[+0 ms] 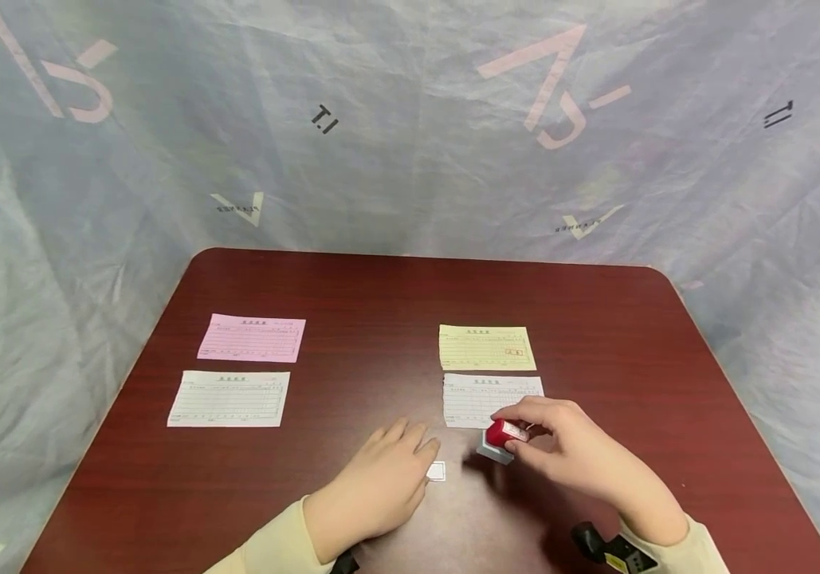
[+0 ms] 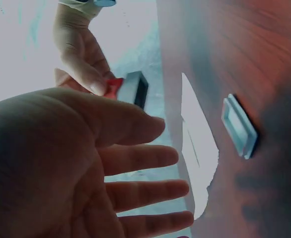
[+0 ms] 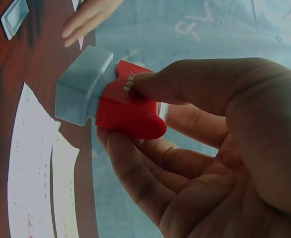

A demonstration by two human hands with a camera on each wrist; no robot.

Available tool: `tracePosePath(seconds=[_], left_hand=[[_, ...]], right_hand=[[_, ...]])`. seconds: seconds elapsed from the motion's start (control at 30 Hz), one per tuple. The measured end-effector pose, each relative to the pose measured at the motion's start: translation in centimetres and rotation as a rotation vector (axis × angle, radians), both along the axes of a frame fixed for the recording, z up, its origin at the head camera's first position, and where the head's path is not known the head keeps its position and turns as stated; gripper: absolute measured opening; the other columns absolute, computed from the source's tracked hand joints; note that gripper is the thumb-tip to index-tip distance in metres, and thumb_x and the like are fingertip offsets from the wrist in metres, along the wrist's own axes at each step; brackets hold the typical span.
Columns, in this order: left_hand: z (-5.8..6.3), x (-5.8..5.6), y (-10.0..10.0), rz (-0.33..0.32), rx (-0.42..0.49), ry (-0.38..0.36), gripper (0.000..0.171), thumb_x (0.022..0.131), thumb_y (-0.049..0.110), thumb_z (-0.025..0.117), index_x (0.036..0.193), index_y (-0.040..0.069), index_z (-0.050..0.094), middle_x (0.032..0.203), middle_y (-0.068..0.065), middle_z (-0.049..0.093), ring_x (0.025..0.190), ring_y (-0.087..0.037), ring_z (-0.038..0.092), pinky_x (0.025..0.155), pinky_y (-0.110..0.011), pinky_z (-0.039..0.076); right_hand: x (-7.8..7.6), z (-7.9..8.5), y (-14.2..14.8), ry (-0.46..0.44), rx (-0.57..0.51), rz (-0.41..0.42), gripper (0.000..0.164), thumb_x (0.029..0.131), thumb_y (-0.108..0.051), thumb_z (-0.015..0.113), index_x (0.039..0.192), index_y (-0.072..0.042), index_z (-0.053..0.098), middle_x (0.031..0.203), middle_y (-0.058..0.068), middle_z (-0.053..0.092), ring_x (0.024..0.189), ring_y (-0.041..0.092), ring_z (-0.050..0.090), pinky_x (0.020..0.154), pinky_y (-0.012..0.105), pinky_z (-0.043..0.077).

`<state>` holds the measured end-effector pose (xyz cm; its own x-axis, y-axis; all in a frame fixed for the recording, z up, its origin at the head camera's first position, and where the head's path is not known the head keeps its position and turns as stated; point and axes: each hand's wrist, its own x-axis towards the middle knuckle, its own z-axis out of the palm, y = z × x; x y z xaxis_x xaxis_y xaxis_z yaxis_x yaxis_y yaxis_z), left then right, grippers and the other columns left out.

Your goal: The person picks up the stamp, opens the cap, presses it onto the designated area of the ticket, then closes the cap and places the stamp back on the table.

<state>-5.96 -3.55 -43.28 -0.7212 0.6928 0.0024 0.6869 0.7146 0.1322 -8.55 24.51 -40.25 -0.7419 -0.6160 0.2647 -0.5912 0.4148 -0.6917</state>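
Note:
My right hand (image 1: 567,446) pinches the red handle of a rubber stamp (image 3: 130,101) between thumb and fingers. The stamp's grey-blue base (image 1: 496,449) is tilted and held above the table, near the lower edge of a white form (image 1: 481,399). In the right wrist view a red printed mark shows on that form. My left hand (image 1: 377,482) is held over the table with fingers extended, holding nothing. Just right of its fingers lies a small stamp cap (image 1: 436,471), hollow side up; the left wrist view shows the cap (image 2: 239,125) apart from the hand.
Above the right white form lies a yellow form (image 1: 487,348) bearing a red mark. On the left side, a pink form (image 1: 252,338) lies above another white form (image 1: 229,399). A grey printed cloth (image 1: 410,159) hangs around the dark red table (image 1: 366,295).

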Motion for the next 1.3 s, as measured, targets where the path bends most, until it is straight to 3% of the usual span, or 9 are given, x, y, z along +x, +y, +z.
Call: tracePosePath(seconds=[0.2, 0.37, 0.87, 1.3], left_hand=[[1.2, 1.1, -0.1, -0.033, 0.032, 0.048, 0.039, 0.096, 0.027, 0.064, 0.130, 0.009, 0.067, 0.130, -0.010, 0.061, 0.120, -0.030, 0.058, 0.096, -0.044, 0.049], [1.3, 1.5, -0.3, -0.031, 0.027, 0.047, 0.039, 0.096, 0.027, 0.065, 0.131, 0.009, 0.067, 0.131, -0.010, 0.062, 0.121, -0.029, 0.058, 0.099, -0.043, 0.047], [0.3, 0.9, -1.9, 0.108, 0.046, -0.030, 0.041, 0.094, 0.025, 0.068, 0.130, 0.006, 0.065, 0.128, -0.015, 0.062, 0.119, -0.035, 0.058, 0.094, -0.049, 0.049], [-1.6, -0.8, -5.0, 0.275, 0.105, -0.076, 0.038, 0.091, 0.017, 0.069, 0.125, 0.000, 0.067, 0.136, -0.026, 0.056, 0.127, -0.048, 0.051, 0.099, -0.058, 0.044]], right_hand=[[0.0, -0.3, -0.6, -0.002, -0.019, 0.030, 0.029, 0.087, 0.002, 0.077, 0.111, -0.012, 0.073, 0.094, -0.007, 0.069, 0.079, 0.008, 0.066, 0.070, 0.026, 0.057], [0.1, -0.5, -1.0, 0.004, -0.019, 0.040, 0.030, 0.086, 0.003, 0.077, 0.112, -0.012, 0.073, 0.093, -0.007, 0.068, 0.079, 0.008, 0.066, 0.069, 0.026, 0.057], [-0.3, -0.5, -2.0, -0.012, -0.015, 0.027, 0.030, 0.085, 0.006, 0.075, 0.110, -0.012, 0.073, 0.093, -0.008, 0.068, 0.078, 0.008, 0.065, 0.067, 0.030, 0.058], [-0.8, -0.7, -2.7, -0.019, 0.002, 0.041, 0.030, 0.085, 0.004, 0.075, 0.110, -0.013, 0.073, 0.093, -0.009, 0.068, 0.079, 0.008, 0.064, 0.068, 0.032, 0.057]])
